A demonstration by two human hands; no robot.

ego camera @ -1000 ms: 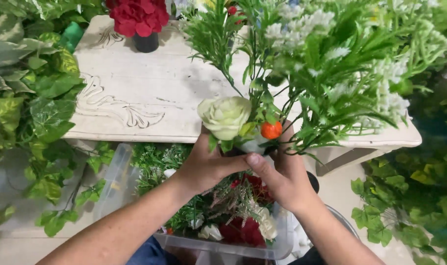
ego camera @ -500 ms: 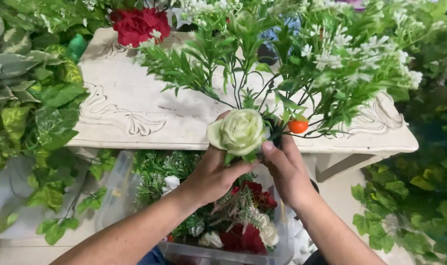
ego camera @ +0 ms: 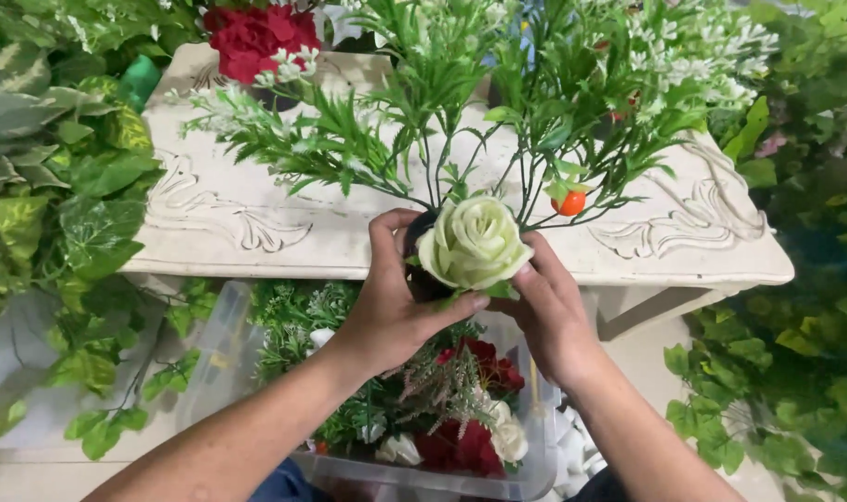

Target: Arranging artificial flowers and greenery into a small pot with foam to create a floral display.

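Both hands, left hand (ego camera: 391, 311) and right hand (ego camera: 549, 311), hold the pale rose (ego camera: 473, 244) at 12 o'clock, keeping the bunch upright over the surface (ego camera: 256, 232).

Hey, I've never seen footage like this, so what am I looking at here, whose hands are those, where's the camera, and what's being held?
There is no machine here: these are a person's two bare hands, filmed by a camera worn on their head and looking down. The left hand and the right hand together hold a pale cream-green fabric rose at the base of a bunch of thin green leafy stems with tiny white blossoms. A small orange berry hangs among those stems. Behind the hands stands a white carved table with a dark red flower in a dark pot on it. Below the hands sits a clear plastic bin filled with red and white artificial flowers. Green leafy plants crowd both sides.
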